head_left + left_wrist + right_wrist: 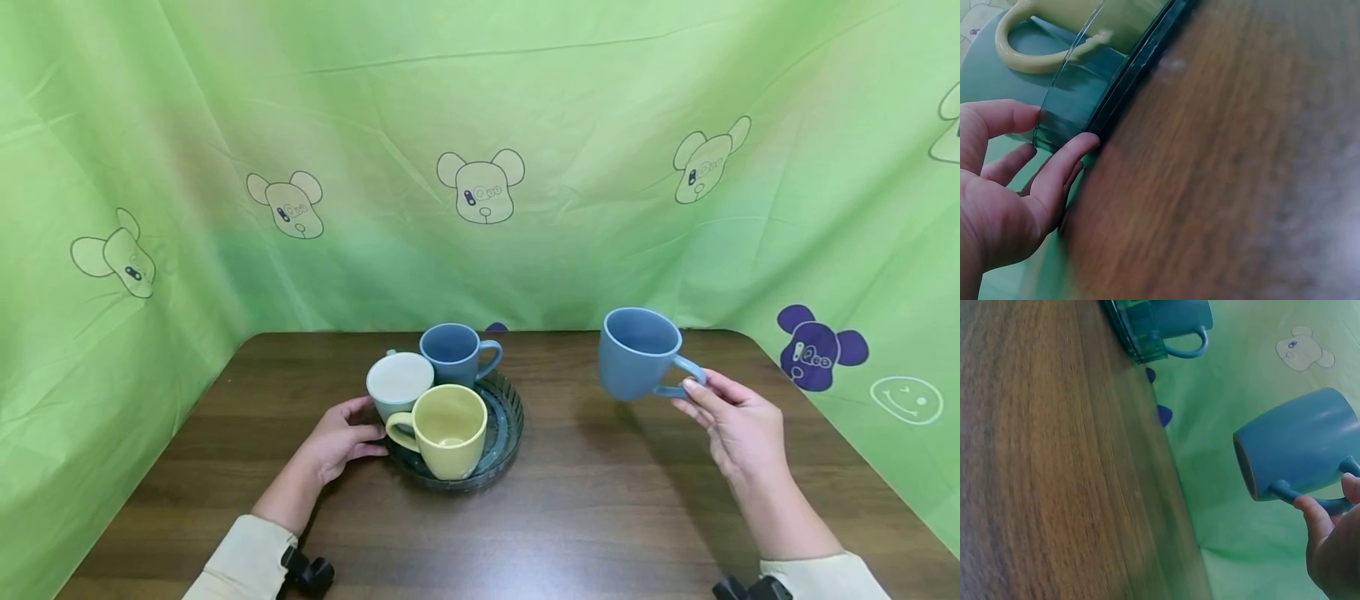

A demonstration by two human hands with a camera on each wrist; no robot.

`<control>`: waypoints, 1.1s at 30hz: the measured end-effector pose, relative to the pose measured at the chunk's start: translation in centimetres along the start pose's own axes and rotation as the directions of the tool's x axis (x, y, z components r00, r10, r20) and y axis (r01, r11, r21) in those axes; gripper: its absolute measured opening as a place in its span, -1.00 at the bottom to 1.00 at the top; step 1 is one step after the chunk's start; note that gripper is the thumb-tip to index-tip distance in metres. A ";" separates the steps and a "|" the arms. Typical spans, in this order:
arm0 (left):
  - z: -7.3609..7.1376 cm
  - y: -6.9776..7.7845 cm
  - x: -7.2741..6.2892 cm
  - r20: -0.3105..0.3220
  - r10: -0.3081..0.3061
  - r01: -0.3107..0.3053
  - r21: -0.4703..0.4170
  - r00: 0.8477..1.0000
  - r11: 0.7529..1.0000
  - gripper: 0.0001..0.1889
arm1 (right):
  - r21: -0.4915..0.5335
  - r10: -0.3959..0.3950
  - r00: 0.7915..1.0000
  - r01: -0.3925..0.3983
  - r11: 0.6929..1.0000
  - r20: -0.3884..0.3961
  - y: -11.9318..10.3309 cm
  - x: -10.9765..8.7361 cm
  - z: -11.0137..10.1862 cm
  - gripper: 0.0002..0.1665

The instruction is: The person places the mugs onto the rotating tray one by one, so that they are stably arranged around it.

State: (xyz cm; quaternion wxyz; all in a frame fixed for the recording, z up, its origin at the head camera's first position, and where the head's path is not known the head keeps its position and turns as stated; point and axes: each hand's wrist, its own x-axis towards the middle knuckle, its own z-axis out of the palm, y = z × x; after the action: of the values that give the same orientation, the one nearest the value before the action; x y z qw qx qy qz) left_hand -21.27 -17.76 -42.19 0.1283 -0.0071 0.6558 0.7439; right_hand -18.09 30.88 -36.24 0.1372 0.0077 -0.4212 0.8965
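My right hand (742, 425) pinches the handle of a blue mug (633, 358), held upright above the table on the right. In the right wrist view the same mug (1304, 447) shows its side and the edge of its base. On the left, my left hand (343, 440) touches the outer side of a round dark glass tray (512, 433). Its fingertips rest against the tray's clear wall (1063, 119) in the left wrist view. On the tray stand a yellow mug (450, 437), a pale mug with a white inside (400, 379) and another blue mug (453, 354).
A brown wooden table (570, 508) lies under everything. Green cloth (360, 108) printed with bear heads hangs behind it and along both sides. Black wrist mounts (307, 573) sit at both sleeves.
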 end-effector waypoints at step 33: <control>1.6 -0.5 -1.3 -0.091 0.012 -0.013 -0.007 0.996 1.000 -0.32 | -0.017 0.016 0.994 -0.014 1.000 0.108 1.4 -0.9 2.7 -0.66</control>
State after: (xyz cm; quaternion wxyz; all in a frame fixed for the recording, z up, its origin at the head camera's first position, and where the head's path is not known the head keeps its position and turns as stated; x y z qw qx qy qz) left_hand -19.65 -16.36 -42.19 0.0938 -0.0372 0.6581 0.7461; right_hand -17.83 27.72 -35.69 0.1075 0.0519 -0.4355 0.8922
